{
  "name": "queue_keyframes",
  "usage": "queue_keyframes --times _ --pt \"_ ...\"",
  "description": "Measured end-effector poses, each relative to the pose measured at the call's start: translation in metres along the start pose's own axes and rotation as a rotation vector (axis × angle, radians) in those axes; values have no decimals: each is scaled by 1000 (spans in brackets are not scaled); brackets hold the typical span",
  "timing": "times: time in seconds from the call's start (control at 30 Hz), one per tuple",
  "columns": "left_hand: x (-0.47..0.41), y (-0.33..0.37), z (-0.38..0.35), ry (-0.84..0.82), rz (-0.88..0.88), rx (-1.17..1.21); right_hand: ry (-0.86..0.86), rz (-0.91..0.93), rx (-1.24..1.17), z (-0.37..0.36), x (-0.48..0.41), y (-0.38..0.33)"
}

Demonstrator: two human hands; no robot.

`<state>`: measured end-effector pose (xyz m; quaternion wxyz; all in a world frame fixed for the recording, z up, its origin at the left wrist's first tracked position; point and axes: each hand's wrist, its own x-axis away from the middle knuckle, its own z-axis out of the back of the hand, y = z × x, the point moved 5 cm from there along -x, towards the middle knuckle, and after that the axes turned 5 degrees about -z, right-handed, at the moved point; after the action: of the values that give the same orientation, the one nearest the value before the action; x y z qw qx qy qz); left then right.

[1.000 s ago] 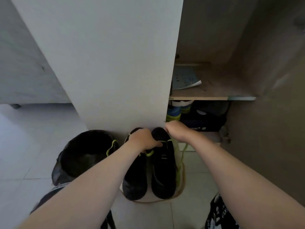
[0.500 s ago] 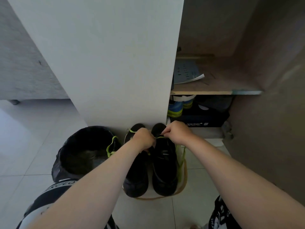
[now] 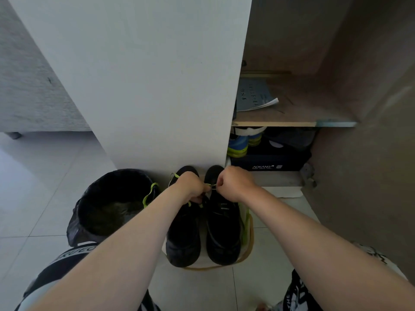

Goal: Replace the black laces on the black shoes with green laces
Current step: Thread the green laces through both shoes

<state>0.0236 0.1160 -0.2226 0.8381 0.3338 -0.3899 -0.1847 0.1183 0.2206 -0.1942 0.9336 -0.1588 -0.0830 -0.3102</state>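
Two black shoes stand side by side on a round stool [image 3: 249, 250], toes toward me: the left shoe [image 3: 183, 239] and the right shoe [image 3: 223, 232]. A green lace [image 3: 212, 185] runs between my hands above the right shoe's opening. My left hand [image 3: 190, 187] pinches one part of it, and my right hand [image 3: 233, 184] pinches the other. More green lace [image 3: 246, 221] hangs down the right shoe's outer side. Another green lace [image 3: 148, 195] lies over the bin's rim.
A black-lined bin [image 3: 112, 207] stands left of the stool. A white cabinet panel [image 3: 143, 86] rises right behind the shoes. To the right, an open cabinet holds a shelf [image 3: 292, 124] with paper, a dark shoe box [image 3: 267, 166] and blue-yellow sneakers [image 3: 238, 145].
Both hands have drawn closer together over the right shoe and now pinch the green lace between them. The camera has tilted slightly, shifting the scene upward.
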Motion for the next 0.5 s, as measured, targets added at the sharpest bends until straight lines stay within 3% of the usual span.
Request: queue_keyframes --times 0.5 --pt "2 -3 2 -8 -59 113 -26 -22 -82 -9 5 -2"
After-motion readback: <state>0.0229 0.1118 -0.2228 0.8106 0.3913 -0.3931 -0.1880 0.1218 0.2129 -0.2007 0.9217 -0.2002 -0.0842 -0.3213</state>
